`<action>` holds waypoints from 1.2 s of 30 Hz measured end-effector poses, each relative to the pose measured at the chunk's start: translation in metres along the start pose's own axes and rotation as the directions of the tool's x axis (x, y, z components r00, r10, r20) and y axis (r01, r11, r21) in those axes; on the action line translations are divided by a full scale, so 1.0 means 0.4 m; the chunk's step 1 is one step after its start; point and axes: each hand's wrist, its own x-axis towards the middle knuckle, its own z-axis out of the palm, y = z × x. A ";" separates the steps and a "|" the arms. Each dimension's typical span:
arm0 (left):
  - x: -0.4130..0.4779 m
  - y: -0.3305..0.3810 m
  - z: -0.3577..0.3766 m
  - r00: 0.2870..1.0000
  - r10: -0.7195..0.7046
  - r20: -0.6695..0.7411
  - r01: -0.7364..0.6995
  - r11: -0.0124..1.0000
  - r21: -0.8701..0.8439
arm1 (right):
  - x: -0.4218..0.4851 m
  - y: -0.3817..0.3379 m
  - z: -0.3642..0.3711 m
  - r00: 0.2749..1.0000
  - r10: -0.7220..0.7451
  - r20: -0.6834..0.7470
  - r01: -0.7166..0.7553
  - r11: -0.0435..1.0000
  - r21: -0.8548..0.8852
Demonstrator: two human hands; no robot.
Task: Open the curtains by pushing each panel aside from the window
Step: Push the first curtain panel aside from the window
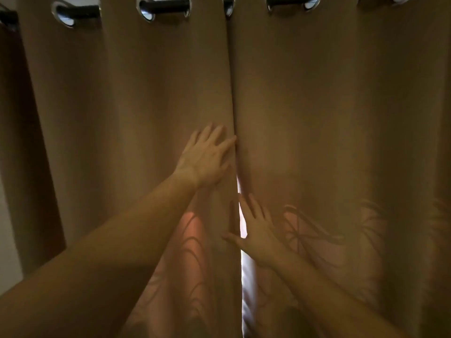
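Observation:
Two tan curtain panels hang side by side and meet in the middle. My left hand lies flat with spread fingers on the left panel, its fingertips at the panel's inner edge. Lower down, my right hand rests with fingers apart on the inner edge of the right panel. Between the panels a narrow bright slit of daylight shows from my right hand downward. Neither hand grips any fabric.
A dark rod runs across the top through silver grommets. A darker brown curtain fold hangs at the far left, with a strip of pale wall beside it. Plant shadows show through the lower fabric.

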 end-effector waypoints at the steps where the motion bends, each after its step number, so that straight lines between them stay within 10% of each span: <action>1: 0.016 -0.003 0.011 0.999 0.038 0.006 -0.038 0.999 0.032 | 0.009 0.002 0.018 1.000 0.014 0.012 -0.014 0.999 0.030; 36: 0.173 -0.115 0.267 0.986 0.166 0.004 -0.157 0.922 0.354 | 0.241 0.012 0.239 0.991 -0.002 0.137 0.004 1.000 -0.015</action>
